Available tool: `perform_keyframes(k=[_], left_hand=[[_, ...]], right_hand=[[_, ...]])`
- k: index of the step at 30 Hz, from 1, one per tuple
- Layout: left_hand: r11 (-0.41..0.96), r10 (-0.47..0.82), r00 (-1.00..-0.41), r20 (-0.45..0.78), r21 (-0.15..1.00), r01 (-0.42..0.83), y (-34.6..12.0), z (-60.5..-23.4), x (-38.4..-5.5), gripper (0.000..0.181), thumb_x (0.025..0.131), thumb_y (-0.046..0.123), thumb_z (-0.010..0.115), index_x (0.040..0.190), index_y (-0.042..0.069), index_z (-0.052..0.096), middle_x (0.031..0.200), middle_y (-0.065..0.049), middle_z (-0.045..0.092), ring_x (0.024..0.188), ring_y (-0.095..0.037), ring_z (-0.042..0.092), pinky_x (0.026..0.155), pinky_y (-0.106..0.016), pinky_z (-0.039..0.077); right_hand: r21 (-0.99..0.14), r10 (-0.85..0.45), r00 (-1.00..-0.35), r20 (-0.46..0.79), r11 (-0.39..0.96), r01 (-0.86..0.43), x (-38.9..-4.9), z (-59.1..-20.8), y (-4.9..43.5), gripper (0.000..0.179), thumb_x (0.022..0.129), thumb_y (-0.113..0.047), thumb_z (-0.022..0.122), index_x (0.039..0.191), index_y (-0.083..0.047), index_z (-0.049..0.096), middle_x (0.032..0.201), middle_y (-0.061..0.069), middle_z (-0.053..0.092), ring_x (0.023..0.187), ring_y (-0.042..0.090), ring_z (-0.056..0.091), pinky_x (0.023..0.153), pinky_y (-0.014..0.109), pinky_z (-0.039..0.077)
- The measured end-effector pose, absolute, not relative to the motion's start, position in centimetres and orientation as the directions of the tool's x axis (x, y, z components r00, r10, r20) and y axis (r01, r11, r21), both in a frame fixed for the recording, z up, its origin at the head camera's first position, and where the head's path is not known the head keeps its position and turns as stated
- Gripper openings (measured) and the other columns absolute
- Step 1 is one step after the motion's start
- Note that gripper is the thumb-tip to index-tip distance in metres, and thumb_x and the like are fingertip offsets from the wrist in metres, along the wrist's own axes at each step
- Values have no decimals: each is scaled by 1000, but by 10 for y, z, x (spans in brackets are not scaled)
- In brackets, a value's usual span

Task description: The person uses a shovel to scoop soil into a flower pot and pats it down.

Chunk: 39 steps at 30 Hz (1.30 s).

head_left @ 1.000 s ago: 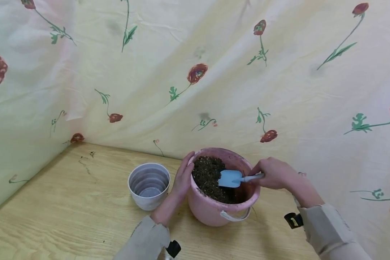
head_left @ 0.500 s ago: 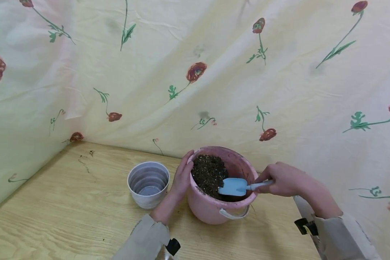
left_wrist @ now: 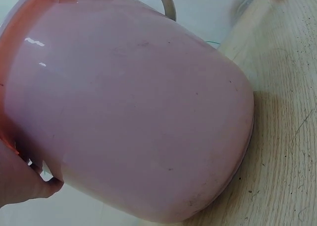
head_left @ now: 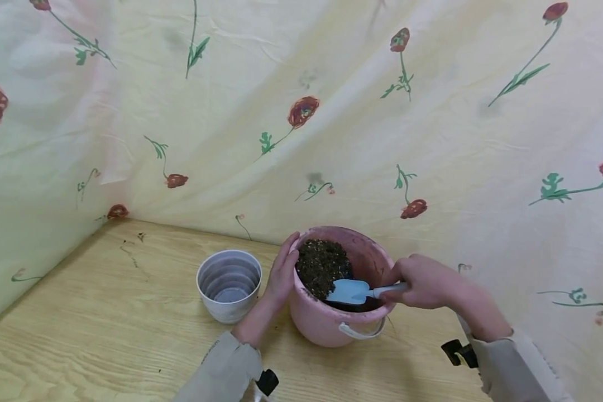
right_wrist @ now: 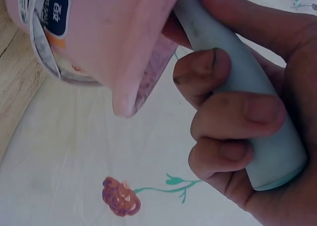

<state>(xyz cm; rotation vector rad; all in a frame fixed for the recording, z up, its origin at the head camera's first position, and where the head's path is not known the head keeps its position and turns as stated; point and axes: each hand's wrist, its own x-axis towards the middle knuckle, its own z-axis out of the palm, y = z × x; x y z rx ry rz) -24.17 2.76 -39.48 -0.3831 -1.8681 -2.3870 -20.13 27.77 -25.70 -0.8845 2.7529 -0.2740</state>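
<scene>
A pink bucket [head_left: 319,329] stands on the table, tipped a little, with dark soil [head_left: 322,265] banked against its left inner side. My left hand [head_left: 280,279] grips the bucket's left rim; in the left wrist view the bucket's outer wall [left_wrist: 138,102] fills most of the picture, with fingers at its edge. With my right hand [head_left: 427,282] I hold a light blue trowel [head_left: 350,291] by its handle. Its blade is inside the bucket, the tip at the soil's edge. The right wrist view has my fingers curled round the trowel handle [right_wrist: 247,77].
A white pot [head_left: 227,311] with a ringed inner wall stands left of the bucket, close to my left forearm. The bucket's white bail handle [head_left: 360,333] hangs at the front. A flowered cloth [head_left: 221,139] rises behind the wooden table [head_left: 115,324]; soil crumbs lie on the wood.
The trowel moved down and right toward the bucket's near side, then left, its tip now at the soil's lower edge. My right hand moved with it; my left hand stayed at the rim.
</scene>
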Motion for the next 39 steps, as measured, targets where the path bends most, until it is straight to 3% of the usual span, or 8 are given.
perform_keyframes(k=[7,12,20,26,39], left_hand=[[-258,112,-952,287,933,251,25,-396,-242,48,104,14,31,151,3,26,157,-18,24,145,-33,18,118,-48,12],[-247,118,-948,297,933,261,24,-397,-243,48,104,13,31,151,1,25,156,-20,24,144,-34,18,118,-47,13],[-182,132,-941,311,941,285,23,-398,-242,49,104,12,32,150,0,25,155,-20,26,144,-34,20,118,-46,15],[-109,106,-951,292,954,281,20,-397,-242,48,104,18,34,151,7,28,155,-15,28,144,-30,22,118,-46,16],[-120,96,-951,295,952,283,22,-397,-244,48,104,15,34,150,5,30,155,-15,30,143,-30,24,118,-44,17]], right_hand=[[-205,-610,-784,-116,787,-583,-202,-264,269,18,88,-30,69,89,-15,78,74,-14,70,61,-3,57,58,23,50],[-123,-612,-790,-50,788,-603,-208,-279,257,20,89,-28,68,94,-11,78,82,-7,73,66,3,62,60,27,50],[-51,-628,-776,52,775,-630,-218,-300,244,14,88,-24,69,86,-12,76,70,-10,66,55,0,50,56,27,47],[-73,-623,-777,92,774,-629,-221,-306,244,13,88,-22,69,86,-12,76,65,-12,63,50,-1,44,50,23,42],[-15,-590,-779,212,795,-606,-222,-320,250,14,86,-27,72,89,-14,77,62,-10,64,44,-2,37,42,22,34]])
